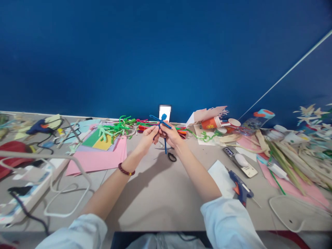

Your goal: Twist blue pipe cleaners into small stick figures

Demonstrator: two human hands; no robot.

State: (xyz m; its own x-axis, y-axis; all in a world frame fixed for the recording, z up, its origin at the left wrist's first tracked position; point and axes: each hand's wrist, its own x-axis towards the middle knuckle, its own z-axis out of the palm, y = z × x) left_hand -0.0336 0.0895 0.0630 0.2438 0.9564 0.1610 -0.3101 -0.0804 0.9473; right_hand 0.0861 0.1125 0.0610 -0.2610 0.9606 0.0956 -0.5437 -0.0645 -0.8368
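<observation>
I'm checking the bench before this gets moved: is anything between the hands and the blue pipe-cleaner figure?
Nothing visible stands between them: the left hand and right hand are both on the blue pipe-cleaner figure. The black-handled scissors lie below, on the table.

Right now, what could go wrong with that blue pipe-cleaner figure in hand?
Two likely risks:
The blue pipe-cleaner figure, held between the left hand and right hand, has a long stem pointing down toward the black-handled scissors. Lowering it might snag them.
The blue hot glue gun lies just beside the right forearm. A sideways move could knock it, and it may be hot, though this view cannot show that.
</observation>
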